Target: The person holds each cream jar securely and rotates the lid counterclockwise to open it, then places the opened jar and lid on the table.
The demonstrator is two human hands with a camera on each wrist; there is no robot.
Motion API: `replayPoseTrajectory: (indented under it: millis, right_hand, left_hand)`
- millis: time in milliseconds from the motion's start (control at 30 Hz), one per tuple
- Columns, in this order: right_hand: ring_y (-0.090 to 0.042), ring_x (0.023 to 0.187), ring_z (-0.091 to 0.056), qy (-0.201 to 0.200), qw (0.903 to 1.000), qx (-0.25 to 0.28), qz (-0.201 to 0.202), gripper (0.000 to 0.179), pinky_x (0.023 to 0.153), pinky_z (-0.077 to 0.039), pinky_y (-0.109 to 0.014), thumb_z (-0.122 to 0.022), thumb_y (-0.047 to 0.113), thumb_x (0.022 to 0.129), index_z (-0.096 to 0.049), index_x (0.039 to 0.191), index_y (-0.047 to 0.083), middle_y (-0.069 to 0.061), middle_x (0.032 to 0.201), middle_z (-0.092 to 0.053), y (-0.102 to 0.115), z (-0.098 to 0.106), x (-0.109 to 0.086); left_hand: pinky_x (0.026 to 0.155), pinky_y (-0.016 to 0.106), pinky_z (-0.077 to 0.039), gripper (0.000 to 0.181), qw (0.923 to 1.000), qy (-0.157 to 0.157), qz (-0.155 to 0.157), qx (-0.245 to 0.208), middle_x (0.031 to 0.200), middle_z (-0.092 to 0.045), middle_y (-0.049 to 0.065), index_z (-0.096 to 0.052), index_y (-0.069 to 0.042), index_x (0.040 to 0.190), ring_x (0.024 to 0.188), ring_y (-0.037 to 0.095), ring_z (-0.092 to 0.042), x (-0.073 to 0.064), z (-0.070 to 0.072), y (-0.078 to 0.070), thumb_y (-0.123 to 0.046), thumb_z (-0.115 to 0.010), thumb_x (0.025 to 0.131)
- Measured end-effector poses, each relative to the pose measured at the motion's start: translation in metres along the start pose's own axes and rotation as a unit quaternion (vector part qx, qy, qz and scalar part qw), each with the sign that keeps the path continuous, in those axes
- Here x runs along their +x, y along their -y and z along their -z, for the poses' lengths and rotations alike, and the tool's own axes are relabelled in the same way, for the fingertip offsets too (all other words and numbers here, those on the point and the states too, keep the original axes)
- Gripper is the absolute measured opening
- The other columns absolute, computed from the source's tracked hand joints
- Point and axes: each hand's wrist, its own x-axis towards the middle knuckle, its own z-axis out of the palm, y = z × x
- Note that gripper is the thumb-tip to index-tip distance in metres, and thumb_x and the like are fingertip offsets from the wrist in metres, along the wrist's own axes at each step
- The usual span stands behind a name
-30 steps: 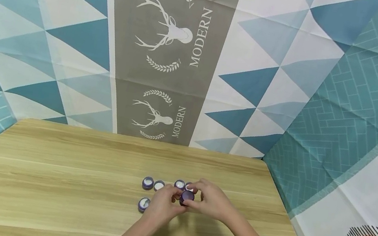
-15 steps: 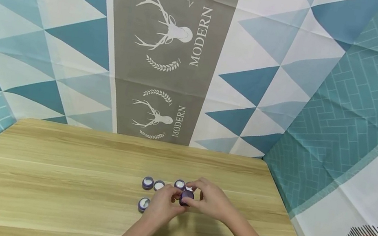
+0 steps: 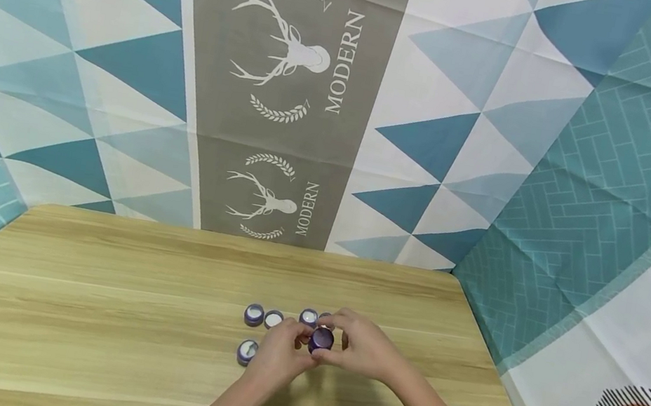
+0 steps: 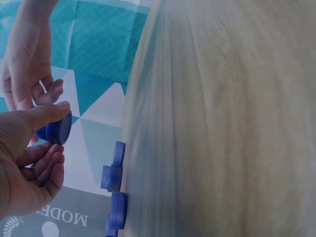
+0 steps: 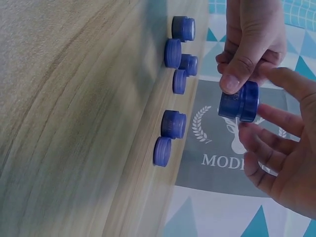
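Both hands hold one small purple jar [image 3: 321,339] just above the wooden table [image 3: 96,280]. My left hand [image 3: 292,344] pinches it from the left, and in the right wrist view the thumb of the left hand [image 5: 237,74] presses on the jar [image 5: 239,101]. My right hand [image 3: 342,339] curls round its right side with its fingertips [image 5: 256,140] on the jar's end. In the left wrist view the jar [image 4: 57,131] sits under my left thumb [image 4: 47,114]. Whether the lid is on tight cannot be told.
Several more small purple jars and lids lie on the table: two at the left [image 3: 254,314] [image 3: 274,319], one behind the hands [image 3: 309,317] and one nearer me [image 3: 246,352]. Patterned cloth walls [image 3: 287,119] [image 3: 603,226] stand at the table's back and right edges.
Hardly anything: both hands stay on the purple jar in the same spot, with only small shifts of the fingers round it.
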Motion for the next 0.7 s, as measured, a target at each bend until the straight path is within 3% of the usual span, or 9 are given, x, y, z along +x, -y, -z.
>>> replayPoseTrajectory:
  millis: [133, 400, 600, 700]
  right_hand:
    - [-0.008, 0.067, -0.05, -0.018, 0.9998, 0.007, -0.009, 0.048, 0.057, -0.043, -0.017, -0.07, 0.041, 0.081, -0.064, 0.117, 0.009, 0.001, 0.101, -0.062, -0.0003, -0.0006, 0.0004]
    - [-0.004, 0.064, -0.046, -0.031, 0.9992, -0.019, -0.014, 0.029, 0.054, -0.04, -0.017, -0.071, 0.033, 0.082, -0.068, 0.102, 0.012, 0.005, 0.086, -0.059, -0.0011, -0.0027, 0.0014]
    - [-0.008, 0.067, -0.05, -0.001, 0.9998, -0.019, 0.002, 0.027, 0.056, -0.042, -0.016, -0.07, 0.023, 0.081, -0.068, 0.106, 0.015, 0.001, 0.095, -0.06, -0.0022, -0.0009, 0.0007]
    - [-0.007, 0.066, -0.049, 0.008, 0.9999, -0.01, 0.004, 0.03, 0.056, -0.043, -0.017, -0.069, 0.026, 0.082, -0.066, 0.111, 0.017, 0.001, 0.1, -0.06, -0.0033, -0.0009, 0.0001]
  left_hand:
    - [0.062, 0.019, -0.044, 0.025, 1.0, 0.0, -0.002, -0.006, 0.079, -0.06, 0.002, -0.07, -0.009, 0.086, 0.073, 0.01, -0.051, 0.0011, 0.0008, -0.0007, -0.021, -0.08, 0.067]
    - [0.06, 0.019, -0.039, 0.024, 0.9999, 0.011, 0.008, -0.009, 0.08, -0.059, 0.002, -0.07, -0.014, 0.083, 0.072, 0.009, -0.046, 0.0005, 0.0017, -0.0011, -0.029, -0.081, 0.068]
    - [0.059, 0.018, -0.039, 0.026, 1.0, 0.003, -0.002, 0.001, 0.078, -0.058, 0.002, -0.069, -0.013, 0.082, 0.069, 0.008, -0.046, 0.0009, 0.0002, -0.0014, -0.03, -0.081, 0.068]
    - [0.061, 0.018, -0.043, 0.026, 1.0, 0.001, -0.004, -0.003, 0.079, -0.059, 0.002, -0.069, -0.011, 0.084, 0.071, 0.008, -0.05, 0.0011, -0.0006, -0.001, -0.027, -0.081, 0.067]
